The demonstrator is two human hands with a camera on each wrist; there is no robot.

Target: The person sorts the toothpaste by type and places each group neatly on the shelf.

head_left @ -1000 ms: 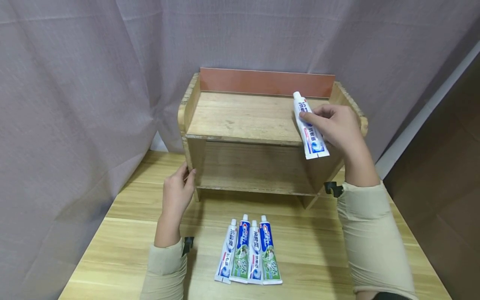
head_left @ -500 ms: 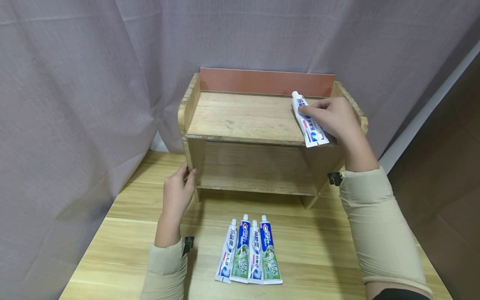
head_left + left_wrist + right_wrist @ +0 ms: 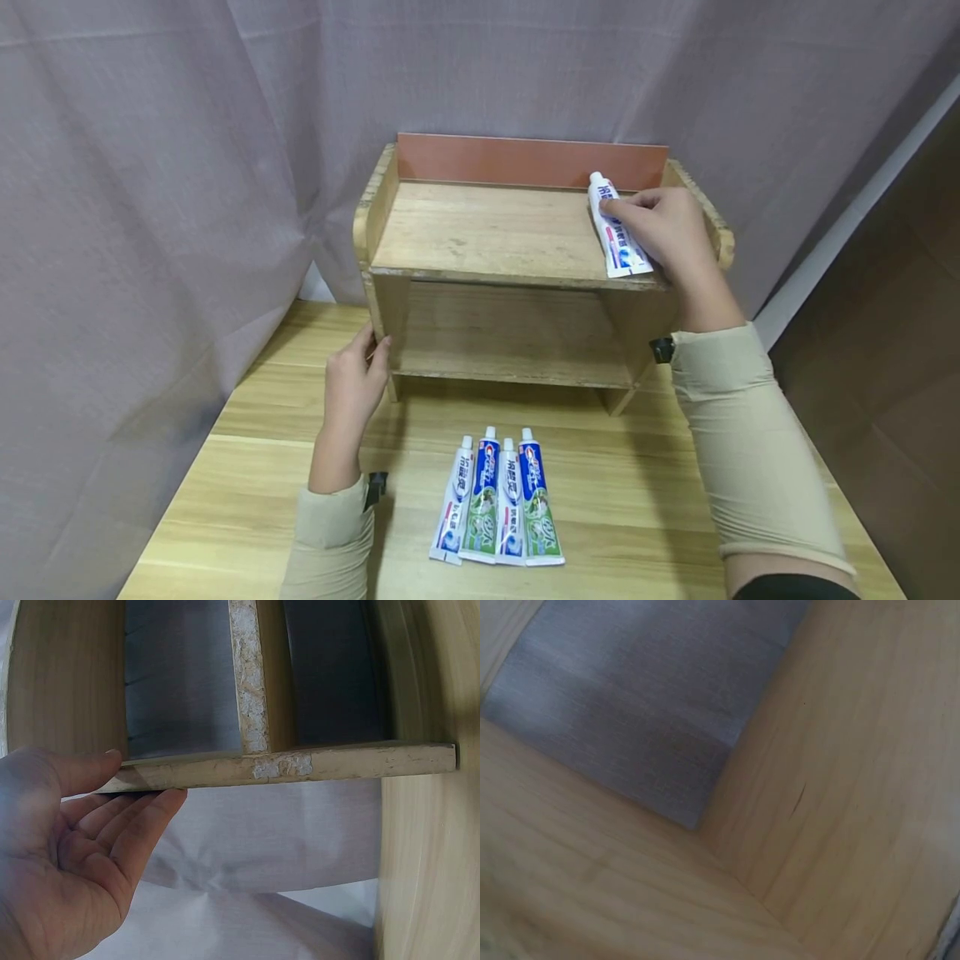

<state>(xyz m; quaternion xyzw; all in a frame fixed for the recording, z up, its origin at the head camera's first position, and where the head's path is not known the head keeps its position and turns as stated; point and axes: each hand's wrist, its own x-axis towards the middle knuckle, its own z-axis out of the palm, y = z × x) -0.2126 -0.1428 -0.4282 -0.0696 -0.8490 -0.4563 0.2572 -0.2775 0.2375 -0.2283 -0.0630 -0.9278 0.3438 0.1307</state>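
Head view: the right hand (image 3: 666, 227), arm (image 3: 750, 442) stretched forward, pinches a tube (image 3: 624, 255), cap (image 3: 597, 177) rearward, over the rack's top board (image 3: 487, 237); contact is unclear. The left hand (image 3: 352, 385) grips the side panel (image 3: 214, 772), thumb (image 3: 88, 771) inside, fingers (image 3: 141, 834) outside, probably to steady it. Four tubes (image 3: 510, 500) on the table (image 3: 247, 500) lie fanned, likely for easy picking.

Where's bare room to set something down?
Top shelf: left of the held tube, to the left side panel. Lower shelf: visible part bare. Table: between the four tubes and the right sleeve. Crowded: the top shelf's right end, with right hand and held tube.
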